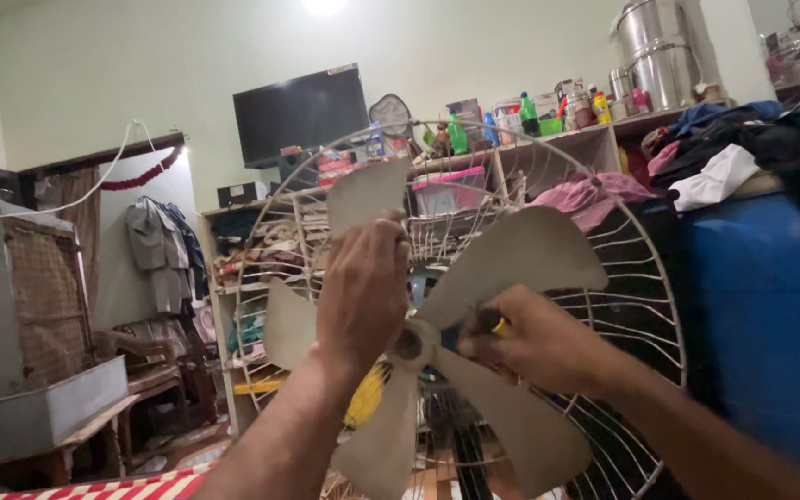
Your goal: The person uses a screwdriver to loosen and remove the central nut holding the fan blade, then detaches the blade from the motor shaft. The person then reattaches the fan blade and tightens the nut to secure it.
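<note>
A grey fan with several dusty blades [520, 255] stands in front of me, backed by its round white wire guard [645, 278]. My left hand [361, 292] grips the upper left blade close to the hub [409, 344]. My right hand [530, 343] is closed around a small tool with a black and yellow handle [493, 323], its tip pointing at the hub. A yellow part [368, 393] shows behind the lower blade.
A blue barrel [770, 315] piled with clothes stands at right. Behind the fan are cluttered shelves [548, 148] with bottles and steel pots, and a dark screen [300, 113] on the wall. A grey cooler box [11, 315] sits at left beside a chair.
</note>
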